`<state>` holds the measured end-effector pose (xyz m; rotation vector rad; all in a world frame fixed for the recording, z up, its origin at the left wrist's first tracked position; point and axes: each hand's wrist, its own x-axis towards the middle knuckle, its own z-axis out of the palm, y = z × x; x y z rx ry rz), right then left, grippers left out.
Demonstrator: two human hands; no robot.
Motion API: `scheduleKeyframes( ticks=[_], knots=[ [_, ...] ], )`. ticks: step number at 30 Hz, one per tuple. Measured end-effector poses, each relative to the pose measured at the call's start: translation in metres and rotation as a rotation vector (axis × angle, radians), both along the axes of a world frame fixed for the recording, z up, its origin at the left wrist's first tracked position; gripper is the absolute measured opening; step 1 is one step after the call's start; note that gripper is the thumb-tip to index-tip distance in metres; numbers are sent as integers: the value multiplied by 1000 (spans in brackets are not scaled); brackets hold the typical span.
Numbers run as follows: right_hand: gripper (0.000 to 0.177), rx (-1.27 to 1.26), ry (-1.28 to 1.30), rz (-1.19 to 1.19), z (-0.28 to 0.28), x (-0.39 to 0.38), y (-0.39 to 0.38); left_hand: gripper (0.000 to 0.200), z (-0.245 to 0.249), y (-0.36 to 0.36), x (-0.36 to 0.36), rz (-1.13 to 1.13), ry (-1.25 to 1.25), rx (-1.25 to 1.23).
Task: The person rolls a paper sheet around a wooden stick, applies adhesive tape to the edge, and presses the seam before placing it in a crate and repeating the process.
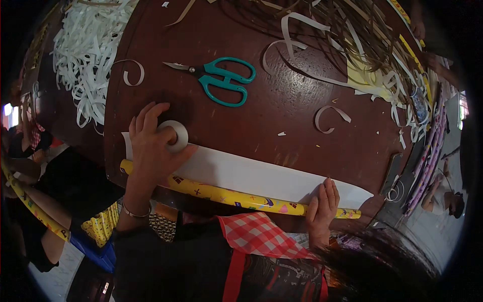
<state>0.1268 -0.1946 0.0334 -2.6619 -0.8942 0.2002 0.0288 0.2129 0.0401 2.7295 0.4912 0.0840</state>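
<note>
A long yellow patterned paper roll [226, 195] lies along the near table edge, with a flat white sheet [251, 171] stretched beyond it. My left hand [158, 146] is over the left end of the sheet, a finger hooked into a white ring-shaped roll of tape [182, 138]. Its other fingers are partly spread. My right hand [323, 209] rests on the right part of the sheet and the yellow roll, its fingers extended and lying flat. Teal-handled scissors [224, 80] lie on the table beyond my hands, their blades pointing left.
White paper strips [88, 55] are heaped at the far left. Brown and white strips [372, 50] pile up at the far right. A dark flat object [392, 171] sits near the right edge. Loose curled strips [329, 120] dot the brown table [226, 133]. Other people are at both sides.
</note>
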Motion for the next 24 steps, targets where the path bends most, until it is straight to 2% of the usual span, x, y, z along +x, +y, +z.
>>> scheduleKeyframes(
  ticks=[12,24],
  knots=[
    [33,-3,23,-24,2,0,2,39,13,6,1,-13,95,-110],
    [33,-3,6,-4,0,1,-1,42,11,-2,3,27,139,-10]
  ],
)
